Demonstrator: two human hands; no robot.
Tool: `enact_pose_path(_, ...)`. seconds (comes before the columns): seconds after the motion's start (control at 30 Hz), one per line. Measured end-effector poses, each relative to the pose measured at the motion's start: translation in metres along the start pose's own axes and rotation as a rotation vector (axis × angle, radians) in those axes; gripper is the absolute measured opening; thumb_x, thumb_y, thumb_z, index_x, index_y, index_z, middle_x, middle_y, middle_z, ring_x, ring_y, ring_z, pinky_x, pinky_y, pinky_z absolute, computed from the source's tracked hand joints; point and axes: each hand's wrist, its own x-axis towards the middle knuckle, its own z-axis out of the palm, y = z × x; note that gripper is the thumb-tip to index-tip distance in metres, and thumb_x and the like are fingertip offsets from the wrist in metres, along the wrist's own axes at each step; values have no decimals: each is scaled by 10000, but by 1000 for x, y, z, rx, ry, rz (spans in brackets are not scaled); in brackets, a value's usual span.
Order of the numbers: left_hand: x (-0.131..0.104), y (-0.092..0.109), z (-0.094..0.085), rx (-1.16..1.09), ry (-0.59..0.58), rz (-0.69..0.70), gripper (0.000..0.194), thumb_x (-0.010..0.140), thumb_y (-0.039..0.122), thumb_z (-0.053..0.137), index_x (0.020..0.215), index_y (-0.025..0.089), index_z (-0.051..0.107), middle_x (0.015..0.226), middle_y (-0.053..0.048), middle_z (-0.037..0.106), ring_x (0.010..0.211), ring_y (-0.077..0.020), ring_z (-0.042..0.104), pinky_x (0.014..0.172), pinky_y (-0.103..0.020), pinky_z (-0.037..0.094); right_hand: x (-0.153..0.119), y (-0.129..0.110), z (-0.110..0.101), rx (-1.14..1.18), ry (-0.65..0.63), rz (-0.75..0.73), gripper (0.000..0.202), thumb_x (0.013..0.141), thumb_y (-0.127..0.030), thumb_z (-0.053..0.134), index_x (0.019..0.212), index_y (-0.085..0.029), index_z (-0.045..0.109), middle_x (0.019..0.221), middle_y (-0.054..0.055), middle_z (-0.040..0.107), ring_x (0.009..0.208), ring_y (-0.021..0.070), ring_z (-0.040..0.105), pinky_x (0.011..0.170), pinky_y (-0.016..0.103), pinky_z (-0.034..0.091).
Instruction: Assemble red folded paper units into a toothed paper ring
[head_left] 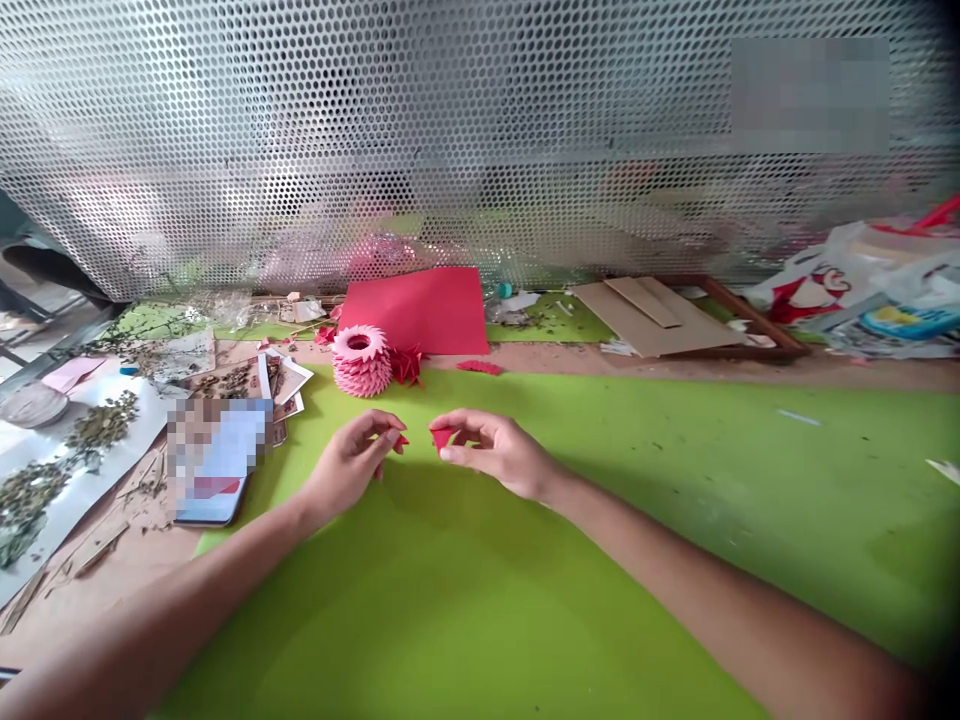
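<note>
My left hand [358, 452] pinches a small red folded paper piece [403, 441] between thumb and fingers. A second red paper piece [441, 438], roughly triangular, is held between the thumb and fingers of my right hand [499, 450]. The two hands face each other a short way apart, above the green mat [450, 600]. Just beyond them stands a round pink paper stack [361, 362] built of many pointed folded units, with a hole in its top. Red folded paper pieces [407, 366] lie against its right side, and a short red row of them [480, 367] rests farther right.
A red sheet [420, 310] leans behind the stack, before a perforated metal panel [450, 130]. On the left lie a phone [217, 480], cards [285, 380] and dried leaves [101, 430]. Cardboard pieces [652, 315] and plastic bags [862, 290] sit at the back right.
</note>
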Motion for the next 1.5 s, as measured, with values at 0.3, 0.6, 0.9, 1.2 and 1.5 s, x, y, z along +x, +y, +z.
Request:
enact_pose_path(0.3, -5, -1, 0, 47, -46, -10, 271, 909, 393, 579, 1081, 189, 539, 794, 8, 611, 527, -74, 487, 500, -192, 403, 5, 4, 4, -9, 68, -41, 317, 776, -465, 750, 909, -177, 736, 882, 48, 713, 765, 169, 606, 678, 292, 455)
enact_pose_path(0.6, -4, -2, 0, 68, -116, 27, 257, 911, 373, 573, 1064, 171, 610, 862, -26, 630, 544, -84, 507, 528, -219, 423, 3, 4, 6, 99, 37, -9, 329, 854, -510, 652, 934, -198, 583, 805, 30, 688, 595, 119, 528, 501, 243, 372)
enact_pose_path(0.9, -5, 1, -1, 7, -72, 40, 297, 949, 445, 499, 1016, 186, 630, 839, 1, 530, 642, -121, 609, 666, -270, 477, -1, -1, 7, -20, 7, -13, 446, 895, -611, 549, 820, -179, 631, 580, -56, 390, 501, 94, 357, 457, 237, 288)
enact_pose_path(1.2, -9, 6, 3, -152, -170, 47, 393, 843, 377, 720, 1150, 183, 568, 877, -11, 595, 727, -125, 643, 703, -246, 514, -10, -10, 19, 48, -56, 28, 413, 926, -595, 520, 892, -188, 584, 633, -22, 562, 535, 108, 465, 492, 240, 328)
enact_pose_path(1.5, -16, 12, 3, -121, -124, 193, 285, 813, 186, 738, 1068, 169, 611, 907, -51, 716, 877, -164, 698, 880, -302, 564, -17, -17, 22, 121, -159, 79, 459, 875, -632, 587, 818, -177, 611, 591, -25, 550, 546, 114, 473, 517, 254, 311)
